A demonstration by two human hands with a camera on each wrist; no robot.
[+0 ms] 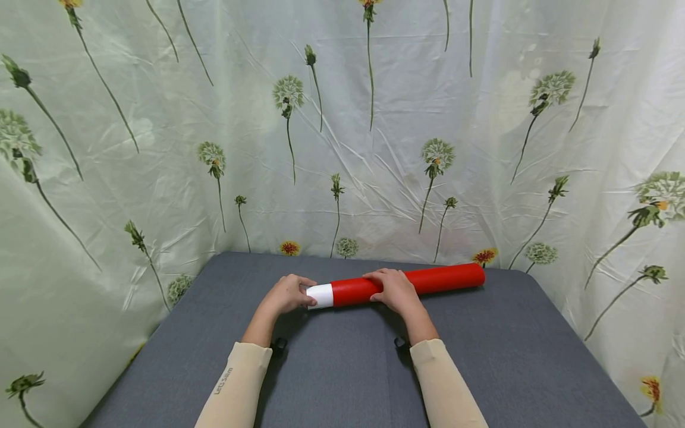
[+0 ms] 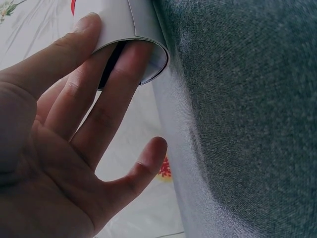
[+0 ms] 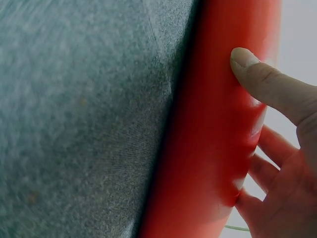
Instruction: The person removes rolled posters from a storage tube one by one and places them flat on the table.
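A long red roll [image 1: 444, 279] lies across the table, its right end angled slightly farther back. Around its left end is a white section [image 1: 320, 295]. In the left wrist view this white end [image 2: 119, 20] is hollow, with a straight seam along it. My left hand [image 1: 286, 295] pinches the rim there: thumb outside, two fingers reaching into the opening, little finger held away. Over the middle of the red part, my right hand [image 1: 395, 291] grips the roll. Its thumb [image 3: 267, 79] presses the near face, and the other fingers go round the far side, their tips hidden.
A dark grey cloth-covered table [image 1: 342, 368] stretches under both arms. Behind it and at both sides hangs a pale curtain [image 1: 342, 148] printed with dandelions. Small black wrist devices [image 1: 279, 345] sit under the forearms.
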